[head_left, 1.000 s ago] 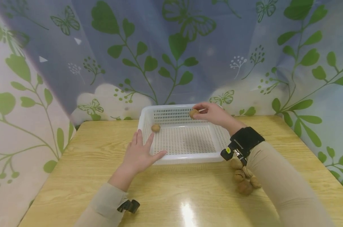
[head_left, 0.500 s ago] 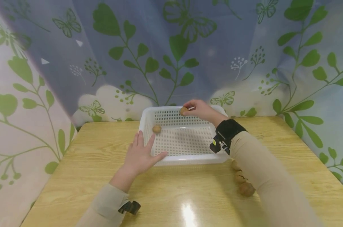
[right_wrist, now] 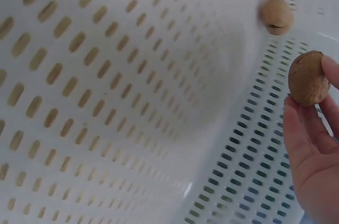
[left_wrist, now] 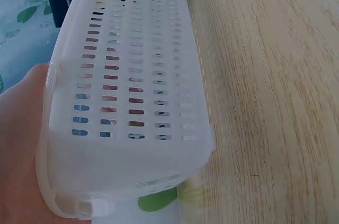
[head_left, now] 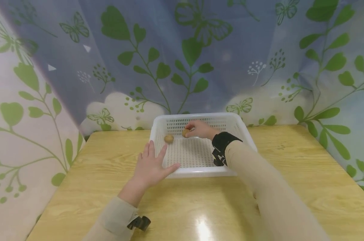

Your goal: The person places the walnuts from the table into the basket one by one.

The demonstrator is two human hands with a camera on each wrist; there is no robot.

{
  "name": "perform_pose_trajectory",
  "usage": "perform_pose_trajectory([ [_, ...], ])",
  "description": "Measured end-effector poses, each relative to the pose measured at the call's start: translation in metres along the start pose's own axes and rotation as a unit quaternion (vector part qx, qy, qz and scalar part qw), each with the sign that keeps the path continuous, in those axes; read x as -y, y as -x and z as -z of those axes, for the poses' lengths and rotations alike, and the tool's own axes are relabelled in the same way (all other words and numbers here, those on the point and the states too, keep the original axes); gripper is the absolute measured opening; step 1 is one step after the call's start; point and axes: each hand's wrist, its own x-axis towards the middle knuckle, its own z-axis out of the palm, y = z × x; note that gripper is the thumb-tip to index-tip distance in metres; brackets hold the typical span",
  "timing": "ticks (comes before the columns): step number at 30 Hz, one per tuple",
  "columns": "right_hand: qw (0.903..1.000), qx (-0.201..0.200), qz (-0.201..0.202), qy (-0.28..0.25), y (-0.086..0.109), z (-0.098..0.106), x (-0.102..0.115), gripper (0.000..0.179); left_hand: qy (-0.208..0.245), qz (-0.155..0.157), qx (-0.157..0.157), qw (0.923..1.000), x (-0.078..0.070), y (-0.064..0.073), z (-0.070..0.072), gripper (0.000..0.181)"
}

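Observation:
A white perforated plastic basket [head_left: 200, 173] stands on the wooden table. Inside it, toward the far left corner, lies a walnut [head_left: 169, 138], also seen in the right wrist view [right_wrist: 276, 16]. My right hand [head_left: 200, 129] reaches down into the basket and pinches a second walnut [right_wrist: 309, 78] between thumb and fingertips, just right of the first one and apart from it. With fingers spread, my left hand [head_left: 150, 167] rests on the near left corner of the basket's rim; the left wrist view shows the basket's outer wall [left_wrist: 127, 166] beside that hand.
The wooden table [head_left: 109, 157] spreads out around the basket. A patterned cloth [head_left: 158, 60] with leaves and butterflies hangs behind the table. My right forearm [head_left: 269, 187] covers the part of the table right of the basket.
My right hand has moved left and down from over the basket's back rim into the basket, still pinching the walnut. The right sleeve now hides the pile of walnuts. My left hand stays in place.

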Motion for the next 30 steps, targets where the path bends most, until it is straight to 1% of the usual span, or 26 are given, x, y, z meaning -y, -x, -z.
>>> perform_pose_trajectory([
  [3,0.9999,0.011,-0.004,0.009,-0.005,-0.01,0.0,0.04,0.0,0.0,-0.001,1.0,0.0,0.001,0.0,0.093],
  [8,0.9992,0.016,0.002,0.037,-0.025,-0.024,-0.009,0.041,-0.007,0.0,-0.002,1.0,0.001,0.0,-0.003,0.093],
  [11,0.9992,0.013,-0.003,0.039,-0.034,-0.029,-0.011,0.043,-0.009,0.0,-0.004,1.0,0.002,-0.001,-0.003,0.093],
  [14,0.9991,0.004,0.015,0.038,-0.038,-0.037,-0.011,0.043,-0.008,0.001,-0.006,0.9999,0.001,0.0,-0.002,0.092],
  [15,0.9989,-0.004,0.029,0.037,-0.046,-0.042,-0.02,0.044,-0.007,0.002,-0.005,1.0,0.001,0.0,-0.002,0.091],
  [16,0.9988,-0.003,0.035,0.036,-0.05,-0.044,-0.025,0.045,-0.006,0.002,-0.007,1.0,0.001,0.0,-0.001,0.091],
  [18,0.9986,-0.004,0.038,0.035,-0.061,-0.05,-0.034,0.046,-0.007,0.002,-0.008,0.9999,0.0,0.001,-0.001,0.09],
  [19,0.9989,-0.001,0.031,0.033,-0.065,-0.052,-0.039,0.047,-0.006,0.002,-0.009,0.9999,0.0,0.001,-0.001,0.09],
  [20,0.9989,-0.002,0.031,0.036,-0.064,-0.052,-0.038,0.046,-0.007,0.002,-0.008,0.9999,-0.001,0.002,-0.001,0.09],
  [21,0.9992,0.001,0.022,0.033,-0.069,-0.053,-0.042,0.046,-0.007,0.001,-0.008,0.9999,-0.002,0.002,-0.001,0.089],
  [22,0.9994,0.003,0.012,0.032,-0.061,-0.051,-0.034,0.045,-0.006,0.0,-0.009,0.9999,-0.002,0.002,-0.001,0.089],
  [23,0.9993,-0.01,0.027,0.022,-0.065,-0.053,-0.04,0.044,-0.007,0.0,-0.008,0.9999,-0.002,0.002,-0.001,0.089],
  [26,0.9997,-0.015,0.018,-0.008,-0.06,-0.046,-0.036,0.047,-0.006,-0.003,-0.006,1.0,-0.002,0.002,-0.001,0.089],
  [27,0.9987,-0.022,0.034,-0.031,-0.068,-0.045,-0.048,0.049,-0.005,-0.004,-0.005,1.0,-0.001,0.002,-0.001,0.089],
  [28,0.9983,-0.023,0.038,-0.038,-0.065,-0.039,-0.043,0.048,-0.005,-0.005,-0.006,1.0,0.0,0.001,-0.001,0.089],
  [29,0.9983,-0.022,0.032,-0.043,-0.064,-0.032,-0.041,0.05,-0.008,-0.006,-0.007,0.9999,0.001,0.001,-0.001,0.09],
  [30,0.999,-0.017,0.011,-0.04,-0.054,-0.022,-0.027,0.05,-0.008,-0.006,-0.008,0.9999,0.002,0.001,0.0,0.09],
])
